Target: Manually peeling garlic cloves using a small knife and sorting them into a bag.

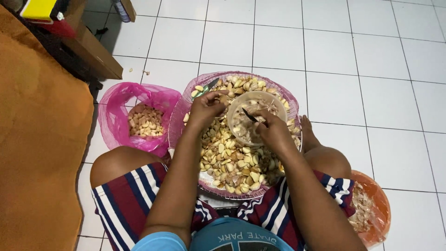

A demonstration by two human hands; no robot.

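Left hand (204,108) grip pinched narrow on one garlic clove (224,98); right hand (273,131) closed around small knife (250,115), blade toward clove. Both hover over clear bowl (278,103) on the garlic tray (185,111), likely so peelings drop in.

A garlic clove (224,98), pale tan with its skin on, was pinched between the fingertips of the left hand (204,109), held above the heap of cloves (227,158). The right hand (274,132) gripped a small knife (250,115), its dark blade pointing up and left toward the clove, over a round translucent plastic bowl (278,103). That bowl sat on top of the heap, upright, with papery skins and bits inside. The heap, beige and brownish, filled a wide pink basket (179,121) on the floor between the knees.
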